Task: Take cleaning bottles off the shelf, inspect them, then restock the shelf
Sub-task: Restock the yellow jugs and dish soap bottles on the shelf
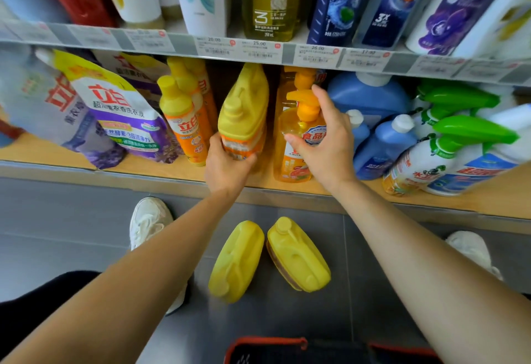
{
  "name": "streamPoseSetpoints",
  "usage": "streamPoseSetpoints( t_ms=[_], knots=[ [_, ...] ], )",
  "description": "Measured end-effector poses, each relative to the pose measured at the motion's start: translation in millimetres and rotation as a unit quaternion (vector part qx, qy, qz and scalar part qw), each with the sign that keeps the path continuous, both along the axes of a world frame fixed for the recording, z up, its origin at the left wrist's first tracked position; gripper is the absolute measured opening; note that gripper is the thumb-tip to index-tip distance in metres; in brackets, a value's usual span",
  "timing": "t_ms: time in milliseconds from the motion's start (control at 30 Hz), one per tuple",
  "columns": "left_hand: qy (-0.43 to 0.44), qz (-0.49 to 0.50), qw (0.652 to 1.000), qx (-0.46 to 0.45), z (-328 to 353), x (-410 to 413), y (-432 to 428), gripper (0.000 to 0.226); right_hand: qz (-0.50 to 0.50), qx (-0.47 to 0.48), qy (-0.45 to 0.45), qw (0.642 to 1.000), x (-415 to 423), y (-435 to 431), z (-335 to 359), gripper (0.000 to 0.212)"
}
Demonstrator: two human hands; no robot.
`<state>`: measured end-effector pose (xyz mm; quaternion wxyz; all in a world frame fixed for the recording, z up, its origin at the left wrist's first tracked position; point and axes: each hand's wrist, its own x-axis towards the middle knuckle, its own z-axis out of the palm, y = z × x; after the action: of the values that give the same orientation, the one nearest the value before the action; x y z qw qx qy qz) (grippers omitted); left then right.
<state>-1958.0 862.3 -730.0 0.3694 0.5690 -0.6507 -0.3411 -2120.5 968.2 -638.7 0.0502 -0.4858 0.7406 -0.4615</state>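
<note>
Only 1 view was given: a wide-angle camera worn on the head. It looked forward and steeply down, sat near the lower shelf [172, 174], and took in the grey floor [71, 220] directly beneath it.

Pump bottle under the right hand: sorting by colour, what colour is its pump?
The pump is orange; the head view shows it.

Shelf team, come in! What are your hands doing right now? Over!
Left hand grips yellow jug on shelf. Right hand holds orange pump bottle right beside it. Two floor jugs lying below. Over.
</note>
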Motion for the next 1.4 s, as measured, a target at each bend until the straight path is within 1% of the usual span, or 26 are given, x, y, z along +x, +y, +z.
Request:
streamPoseSetpoints(
  t_ms=[67, 200, 300, 400, 567, 633, 700, 800, 867, 933, 1000, 1100, 1200, 1233, 1267, 1333, 1400],
  knots=[
    [0.003, 0.004, 1.0, 0.002, 9, 8, 12, 0.08, -0.001, 0.004, 0.002, 1.0, 0, 1, 1, 0.087],
    [0.044, -0.002, 0.998, -0.038, 34, 9, 23, 0.098, 0.006, 0.007, 0.008, 1.0, -1, 2, 4, 0.087],
    [0.049, -0.007, 0.998, -0.037, 45, 9, 23, 0.093, 0.009, 0.014, 0.021, 1.0, -3, 2, 6, 0.086],
    [0.028, -0.01, 0.998, -0.046, 53, 14, 22, 0.092, 0.013, 0.032, 0.036, 0.999, -6, 1, 7, 0.087],
    [-0.027, -0.07, 0.995, -0.067, 79, 36, 29, 0.089, 0.041, 0.057, 0.031, 0.997, -10, 4, 12, 0.092],
    [-0.044, -0.091, 0.992, -0.075, 94, 50, 41, 0.089, 0.06, 0.087, 0.027, 0.994, -15, 5, 18, 0.093],
    [-0.064, -0.113, 0.988, -0.089, 109, 64, 54, 0.091, 0.093, 0.128, 0.003, 0.987, -21, 7, 29, 0.094],
    [-0.094, -0.138, 0.979, -0.113, 129, 82, 68, 0.088, 0.155, 0.208, -0.04, 0.965, -34, 7, 53, 0.098],
    [-0.109, -0.154, 0.975, -0.118, 143, 92, 76, 0.088, 0.183, 0.26, -0.036, 0.948, -40, 6, 74, 0.098],
    [-0.119, -0.181, 0.969, -0.117, 156, 103, 83, 0.09, 0.188, 0.272, -0.006, 0.944, -38, 9, 97, 0.089],
    [-0.126, -0.219, 0.961, -0.115, 170, 113, 90, 0.09, 0.2, 0.238, 0.043, 0.949, -25, 18, 118, 0.075],
    [-0.129, -0.283, 0.944, -0.11, 191, 121, 101, 0.088, 0.225, 0.197, 0.174, 0.938, 1, 45, 142, 0.061],
    [-0.13, -0.348, 0.923, -0.105, 211, 120, 115, 0.089, 0.273, 0.177, 0.227, 0.918, 18, 79, 156, 0.029],
    [-0.13, -0.372, 0.913, -0.105, 218, 119, 119, 0.088, 0.288, 0.178, 0.221, 0.915, 21, 90, 160, 0.018],
    [-0.13, -0.396, 0.903, -0.106, 225, 117, 123, 0.087, 0.305, 0.179, 0.196, 0.915, 21, 100, 164, 0.012],
    [-0.132, -0.438, 0.883, -0.105, 236, 113, 130, 0.078, 0.339, 0.195, 0.118, 0.913, 18, 121, 173, 0.026],
    [-0.146, -0.474, 0.862, -0.099, 246, 106, 137, 0.071, 0.366, 0.238, 0.036, 0.899, 13, 142, 180, 0.024]
  ],
)
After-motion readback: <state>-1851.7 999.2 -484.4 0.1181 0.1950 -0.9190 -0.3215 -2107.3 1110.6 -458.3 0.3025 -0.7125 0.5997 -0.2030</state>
